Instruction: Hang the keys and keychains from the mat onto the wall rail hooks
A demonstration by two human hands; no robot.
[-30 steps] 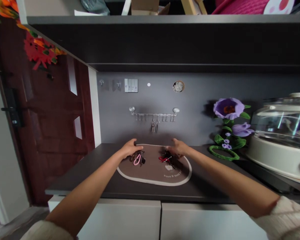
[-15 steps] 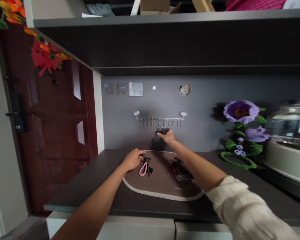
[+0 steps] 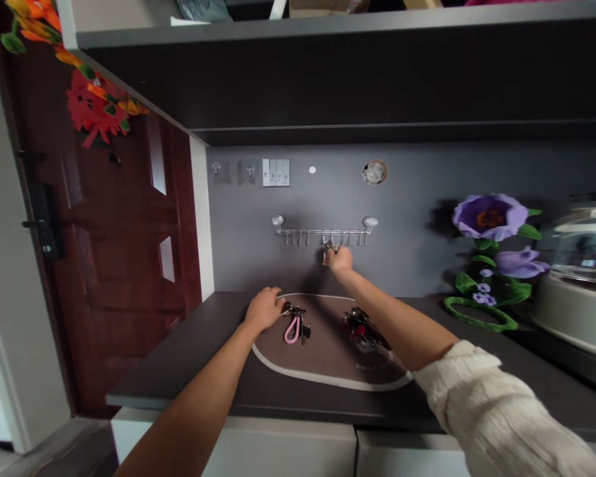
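Observation:
My right hand (image 3: 342, 260) is raised to the hook rail (image 3: 322, 232) on the grey back wall. Its fingers pinch a small bunch of keys (image 3: 326, 254) just under the hooks, and whether the ring sits on a hook I cannot tell. Lower down, my left hand (image 3: 264, 309) rests at the left edge of the brown mat (image 3: 308, 366), fingers loosely spread. Its fingertips are beside a key bunch with a pink loop strap (image 3: 292, 330). Another dark bunch of keys with a red piece (image 3: 360, 329) lies on the mat, partly behind my right forearm.
A dark shelf (image 3: 328, 79) overhangs the counter (image 3: 189, 361). To the right stand purple fabric flowers (image 3: 491, 218) and a clear-topped white appliance (image 3: 571, 291). A dark red door (image 3: 104, 265) is on the left. Two small hooks (image 3: 233, 171) and white switches (image 3: 276, 172) are on the wall.
The view has shifted slightly. My right hand has moved up closer to the rail with the keys. My left fingers have loosened and drawn back a little from the pink-strapped bunch.

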